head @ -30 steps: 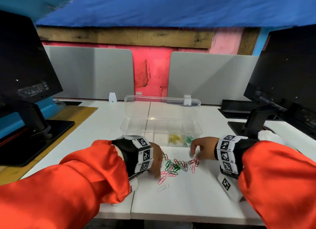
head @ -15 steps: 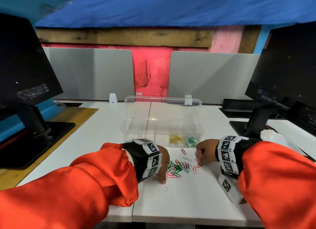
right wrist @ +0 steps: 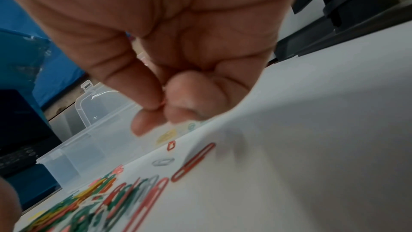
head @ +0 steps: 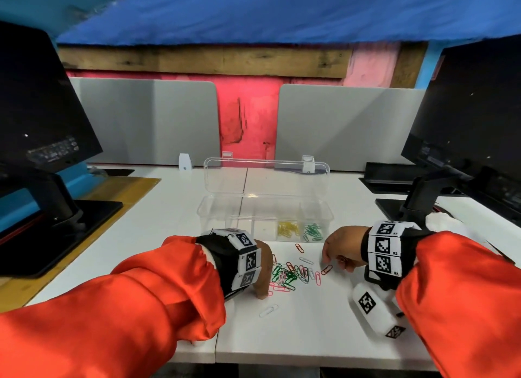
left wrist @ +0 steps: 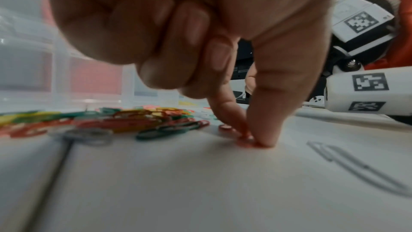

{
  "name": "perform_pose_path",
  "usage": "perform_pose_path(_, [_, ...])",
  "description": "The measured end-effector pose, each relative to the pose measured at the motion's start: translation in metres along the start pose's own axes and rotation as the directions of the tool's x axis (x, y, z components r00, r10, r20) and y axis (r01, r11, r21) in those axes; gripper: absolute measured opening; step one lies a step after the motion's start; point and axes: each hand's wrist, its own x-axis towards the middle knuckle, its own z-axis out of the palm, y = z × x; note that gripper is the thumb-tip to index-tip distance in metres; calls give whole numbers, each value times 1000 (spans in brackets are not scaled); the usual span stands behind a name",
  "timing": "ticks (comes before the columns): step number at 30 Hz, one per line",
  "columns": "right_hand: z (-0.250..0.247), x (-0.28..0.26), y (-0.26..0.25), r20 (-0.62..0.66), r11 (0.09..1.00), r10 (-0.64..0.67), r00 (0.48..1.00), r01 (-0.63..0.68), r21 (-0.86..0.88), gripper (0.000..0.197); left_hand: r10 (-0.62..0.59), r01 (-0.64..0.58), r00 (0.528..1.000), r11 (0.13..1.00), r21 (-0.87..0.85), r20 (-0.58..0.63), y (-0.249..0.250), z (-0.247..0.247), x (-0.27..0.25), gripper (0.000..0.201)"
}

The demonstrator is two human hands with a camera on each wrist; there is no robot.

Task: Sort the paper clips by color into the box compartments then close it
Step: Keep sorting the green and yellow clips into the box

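The clips (head: 290,274) are heaped on the desk (head: 310,321) just before the open box (head: 265,208), between both hands. A pink clip (left wrist: 243,138) is pinched against the desk by the left hand (left wrist: 200,41), other fingers curled. The right hand (right wrist: 178,50) is held just above a red clip (right wrist: 194,162), thumb and fingers closed together; whether anything is pinched cannot be told.

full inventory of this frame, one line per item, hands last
clear box: one, transparent, lid open, mid-table
yellow clips: small heap, in a front box compartment
green clips: small heap, compartment right of the yellow
loose clip pile: mixed colours, on the table before the box
white clip: one, apart, nearest the table edge
monitors: two, black, far left and right
table: one, white
left hand: fingertips pinching a pink clip on the table
right hand: fingers curled, above a red clip
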Motion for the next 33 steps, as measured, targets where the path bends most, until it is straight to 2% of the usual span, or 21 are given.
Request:
perform_pose_path(4, [6,6,3,10,999,42,999,-43,18,37,5,-3,999,997,-81,31,-2,1,-2,39])
perform_pose_path(6, [7,5,0,28,998,52,998,-51,-29,39,16,-8,999,988,-153,51,-3,-3,-7,32])
perform_pose_path(8, [6,0,-4,59,992,42,997,-34,-118,36,10,-8,1000,978,-208,8,-2,-10,-15,23])
perform_pose_path(11, [4,-6,-11,52,977,0,999,11,-214,19,-15,-17,994,961,-275,-113,-2,-20,-23,2])
perform_pose_path(14, [5,-11,-15,31,923,-39,999,47,-381,16,-61,6,989,931,-366,-138,-6,-25,-21,17])
perform_pose_path(15, [7,-11,-15,25,895,-53,998,59,-443,19,-77,7,987,901,-434,-144,-9,-25,-20,23])
perform_pose_path(18, [14,-7,-14,-8,833,-68,998,53,-550,30,-85,-22,989,722,-691,-120,-13,-23,-17,33])
perform_pose_path(21, [21,-2,-12,-38,805,-87,996,48,-591,26,-113,-12,989,600,-800,-99,-14,-22,-19,29])
perform_pose_path(24, [21,2,-13,-47,803,-86,995,42,-594,17,-167,27,983,534,-845,-74,-14,-24,-20,29])
perform_pose_path(27, [20,3,-14,-10,830,-76,997,57,-555,11,-191,56,980,514,-856,-50,-12,-26,-20,41])
perform_pose_path(29, [21,2,-14,-28,811,-97,995,62,-582,30,-194,81,981,512,-855,-23,-12,-27,-21,46])
perform_pose_path(31, [21,1,-15,-56,807,-99,993,47,-589,41,-185,105,983,537,-837,5,-10,-27,-22,38])
perform_pose_path(33, [21,-3,-16,-37,813,-97,995,57,-579,42,-202,149,979,570,-808,38,-7,-28,-21,25])
